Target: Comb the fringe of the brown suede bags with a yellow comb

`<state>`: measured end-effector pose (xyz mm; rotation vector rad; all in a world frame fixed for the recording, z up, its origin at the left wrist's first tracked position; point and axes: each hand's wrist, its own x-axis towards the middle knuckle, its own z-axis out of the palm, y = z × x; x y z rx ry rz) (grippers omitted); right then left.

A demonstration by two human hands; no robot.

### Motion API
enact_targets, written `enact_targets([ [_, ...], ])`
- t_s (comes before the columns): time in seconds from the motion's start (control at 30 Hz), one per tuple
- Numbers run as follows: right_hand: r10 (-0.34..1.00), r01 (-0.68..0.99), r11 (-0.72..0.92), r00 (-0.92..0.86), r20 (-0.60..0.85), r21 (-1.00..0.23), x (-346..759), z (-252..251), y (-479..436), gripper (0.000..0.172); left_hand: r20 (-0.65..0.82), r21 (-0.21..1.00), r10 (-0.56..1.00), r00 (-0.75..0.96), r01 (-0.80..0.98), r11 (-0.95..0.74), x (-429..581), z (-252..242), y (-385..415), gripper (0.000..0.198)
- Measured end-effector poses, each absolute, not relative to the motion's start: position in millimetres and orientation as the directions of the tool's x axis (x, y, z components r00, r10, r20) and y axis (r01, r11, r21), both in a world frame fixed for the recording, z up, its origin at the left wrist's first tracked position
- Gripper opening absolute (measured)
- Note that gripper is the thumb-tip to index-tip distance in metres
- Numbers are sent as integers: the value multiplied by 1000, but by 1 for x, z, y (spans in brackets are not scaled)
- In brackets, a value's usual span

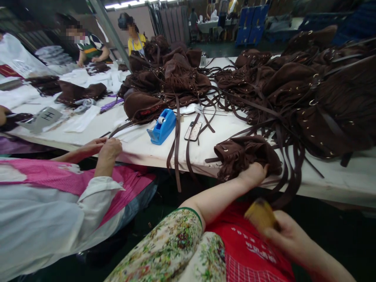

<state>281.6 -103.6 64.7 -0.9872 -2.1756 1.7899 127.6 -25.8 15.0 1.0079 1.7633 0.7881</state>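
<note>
My left hand [253,173] is closed on a brown fringed suede bag [245,152] that lies at the near edge of the white table [337,180]. My right hand [289,233] is lower, above my red apron [249,246], with its fingers wrapped round a yellow-brown wooden brush [260,213]. The brush is blurred. Long brown straps [176,156] hang over the table edge beside the bag.
A big heap of brown bags [308,90] fills the right of the table, another heap [164,78] the middle. A blue tape dispenser [162,126] and a phone [193,131] lie near the edge. A co-worker's hands [102,148] work at my left; other people stand behind.
</note>
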Motion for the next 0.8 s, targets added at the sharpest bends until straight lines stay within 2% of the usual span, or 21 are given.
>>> enact_targets([
  [0.07, 715, 368, 12, -653, -250, -930, 271, 72, -85, 42, -367, 782, 904, -222, 453, 429, 124, 19, -29, 51],
  [0.13, 809, 357, 55, -563, -168, -933, 257, 73, -57, 31, -287, 795, 949, -131, 519, 313, 121, 22, -37, 42],
  [0.2, 819, 414, 187, -566, -91, -891, 241, 68, -28, 28, -153, 790, 988, -10, 599, 128, 122, 21, -51, 32],
  [0.27, 805, 491, 330, -593, -32, -807, 227, 58, -4, 29, -74, 766, 997, 8, 641, 51, 127, 18, -73, 40],
  [0.33, 792, 546, 412, -610, -8, -730, 219, 47, 11, 29, -85, 748, 996, -6, 660, 68, 133, 12, -100, 57],
  [0.37, 788, 569, 426, -616, -22, -703, 217, 43, 16, 30, -98, 755, 994, 47, 654, 43, 135, 10, -115, 64],
  [0.4, 780, 588, 431, -624, -45, -684, 217, 38, 19, 32, -94, 775, 987, 133, 631, -12, 135, 7, -129, 67],
  [0.47, 764, 605, 456, -642, -61, -653, 219, 32, 23, 33, -51, 816, 965, 257, 568, -108, 129, 3, -154, 54],
  [0.53, 750, 604, 521, -661, -14, -604, 224, 27, 26, 31, -6, 833, 986, 168, 547, -88, 115, -1, -170, 37],
  [0.6, 746, 624, 573, -665, 24, -532, 227, 24, 27, 29, 33, 834, 996, -86, 551, 19, 97, -5, -175, 33],
  [0.67, 744, 655, 588, -668, -1, -474, 229, 22, 26, 28, 60, 843, 946, -318, 524, 122, 78, -9, -172, 33],
  [0.73, 719, 650, 572, -691, -75, -500, 229, 21, 23, 26, 35, 857, 917, -398, 484, 178, 64, -13, -165, 32],
  [0.8, 679, 632, 491, -709, -190, -600, 228, 20, 18, 28, -43, 867, 922, -384, 444, 226, 56, -16, -157, 31],
])
